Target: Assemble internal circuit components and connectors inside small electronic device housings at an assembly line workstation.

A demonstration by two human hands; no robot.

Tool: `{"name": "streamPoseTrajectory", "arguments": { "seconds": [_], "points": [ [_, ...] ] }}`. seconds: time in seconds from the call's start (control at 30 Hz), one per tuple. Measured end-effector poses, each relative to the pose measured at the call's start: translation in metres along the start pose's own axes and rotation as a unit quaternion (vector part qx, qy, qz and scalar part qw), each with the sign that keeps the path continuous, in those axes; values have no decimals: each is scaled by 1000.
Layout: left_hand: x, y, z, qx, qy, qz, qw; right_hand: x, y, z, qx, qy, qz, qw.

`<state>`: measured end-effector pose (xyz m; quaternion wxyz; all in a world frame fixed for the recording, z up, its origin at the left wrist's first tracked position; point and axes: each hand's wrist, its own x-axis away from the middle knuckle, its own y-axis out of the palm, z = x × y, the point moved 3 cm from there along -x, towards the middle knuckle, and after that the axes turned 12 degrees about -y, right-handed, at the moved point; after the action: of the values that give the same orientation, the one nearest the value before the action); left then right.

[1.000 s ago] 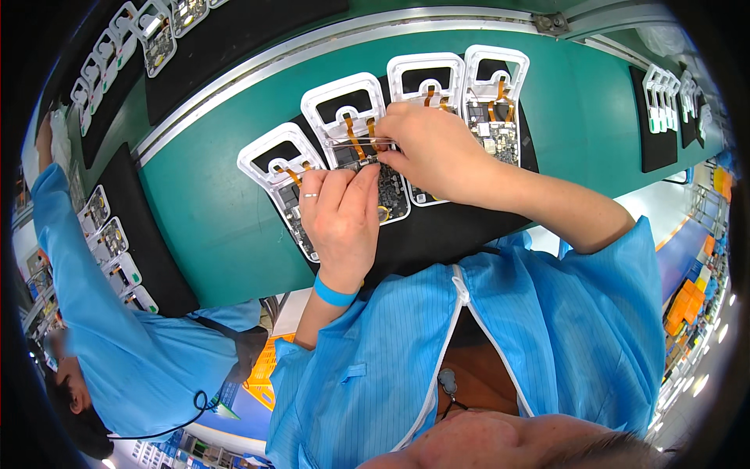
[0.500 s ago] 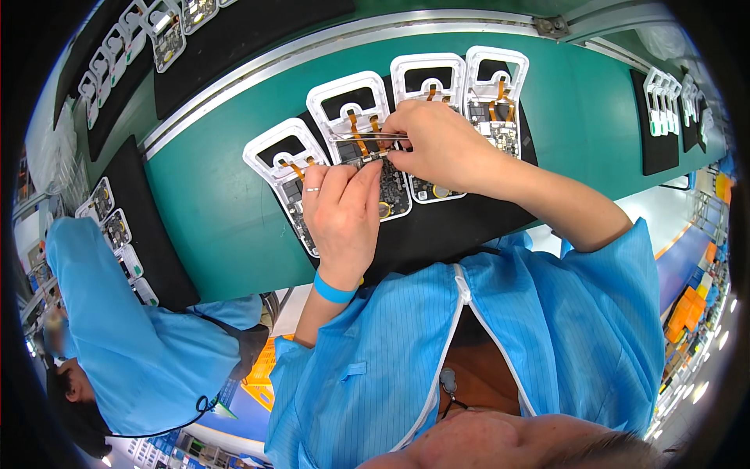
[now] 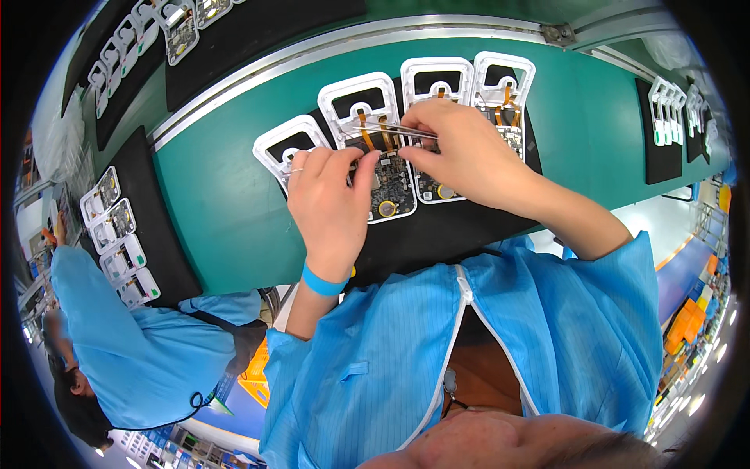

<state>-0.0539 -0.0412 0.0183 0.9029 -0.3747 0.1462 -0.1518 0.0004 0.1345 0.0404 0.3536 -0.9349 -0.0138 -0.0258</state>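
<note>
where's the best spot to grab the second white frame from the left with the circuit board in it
Probably by the bare white top rim of the frame, coming from the far side of the green table. The left hand covers its lower left part, the right hand holds tweezers across it, and orange ribbon cables lie inside.

— What surrounds the green worktop (image 3: 226, 227)?
— A metal rail (image 3: 312, 59) runs along its far edge, black mats (image 3: 156, 227) lie at its left and right ends, and a neighbour in a blue coat (image 3: 117, 344) sits left of it.
— And below its right end?
— Pale floor (image 3: 664, 219) and orange bins (image 3: 687, 328).
</note>
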Motion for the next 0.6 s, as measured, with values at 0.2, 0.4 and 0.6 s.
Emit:
{"name": "streamPoseTrajectory", "arguments": {
  "seconds": [0.2, 0.4, 0.6],
  "points": [
    [2, 15, 15, -127, 14, 55, 990, 8, -9, 1, -35, -4, 23, 999],
    [6, 0, 7, -23, -79, 42, 996, 12, -9, 1, -54, -16, 25, 998],
    [10, 8, 23, -89, 32, -23, 995, 11, -13, 5, -76, -31, 42, 996]
  ]
}}
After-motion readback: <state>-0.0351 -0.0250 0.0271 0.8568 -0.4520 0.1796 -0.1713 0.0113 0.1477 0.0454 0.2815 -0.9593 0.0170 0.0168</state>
